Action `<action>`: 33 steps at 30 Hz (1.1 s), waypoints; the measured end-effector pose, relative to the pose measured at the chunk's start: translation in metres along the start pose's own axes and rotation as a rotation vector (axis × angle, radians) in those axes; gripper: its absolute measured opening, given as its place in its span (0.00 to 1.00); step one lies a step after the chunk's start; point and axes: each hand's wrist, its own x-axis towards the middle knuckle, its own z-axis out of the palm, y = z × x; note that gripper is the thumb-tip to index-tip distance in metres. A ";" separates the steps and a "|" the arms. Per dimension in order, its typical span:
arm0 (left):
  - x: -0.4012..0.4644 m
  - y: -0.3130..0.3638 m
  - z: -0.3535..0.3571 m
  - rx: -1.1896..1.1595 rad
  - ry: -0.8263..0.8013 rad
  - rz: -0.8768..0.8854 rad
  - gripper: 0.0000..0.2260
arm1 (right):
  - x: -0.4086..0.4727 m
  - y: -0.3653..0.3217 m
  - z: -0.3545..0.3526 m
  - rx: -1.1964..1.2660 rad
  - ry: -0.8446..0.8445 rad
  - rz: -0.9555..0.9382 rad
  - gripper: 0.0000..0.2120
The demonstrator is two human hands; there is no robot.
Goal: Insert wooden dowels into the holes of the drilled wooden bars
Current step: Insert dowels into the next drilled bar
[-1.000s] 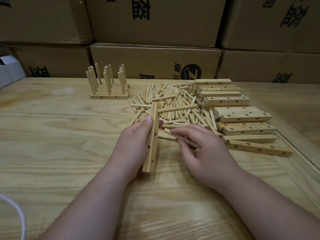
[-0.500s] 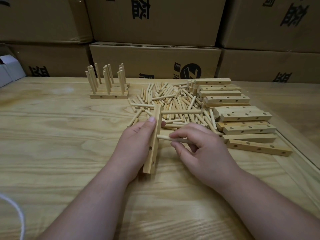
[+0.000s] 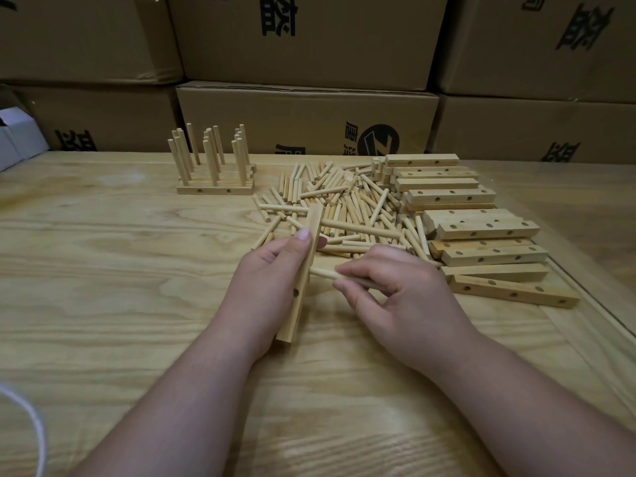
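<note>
My left hand (image 3: 266, 280) grips a drilled wooden bar (image 3: 300, 290) that stands on its long edge on the table, holes facing right. One dowel (image 3: 347, 224) sticks out sideways from the bar's far hole. My right hand (image 3: 395, 290) pinches a second dowel (image 3: 325, 273), and its left tip touches the bar at the middle hole. A loose pile of dowels (image 3: 344, 204) lies behind my hands. Finished bars with upright dowels (image 3: 213, 166) stand at the back left. Several empty drilled bars (image 3: 481, 232) are stacked at the right.
Cardboard boxes (image 3: 306, 122) line the far edge of the wooden table (image 3: 103, 304). A white cord (image 3: 34, 421) crosses the lower left corner. A white box (image 3: 19, 136) sits at the far left. The table's right edge (image 3: 592, 297) runs beside the bar stack.
My right hand lifted a dowel from the pile, turned it level and brought its tip to the bar's middle hole. My left hand kept the bar steady.
</note>
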 end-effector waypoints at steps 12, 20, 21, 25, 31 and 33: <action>-0.002 -0.001 0.001 0.046 -0.018 0.056 0.14 | -0.001 -0.009 0.004 0.000 0.022 0.042 0.07; -0.003 0.002 -0.001 -0.023 -0.067 0.029 0.17 | -0.002 -0.008 0.005 0.079 0.005 0.133 0.07; -0.002 0.003 -0.002 -0.022 -0.060 0.017 0.18 | -0.003 -0.007 0.005 0.102 0.008 0.144 0.07; 0.003 0.000 -0.004 -0.068 0.058 0.007 0.15 | -0.002 -0.007 0.002 0.247 -0.016 0.269 0.18; 0.017 -0.005 -0.012 -0.478 0.172 -0.138 0.17 | 0.001 0.004 0.002 0.004 -0.123 0.313 0.18; 0.018 -0.005 -0.012 -0.516 0.165 -0.139 0.17 | 0.001 0.006 0.006 -0.125 -0.263 0.336 0.23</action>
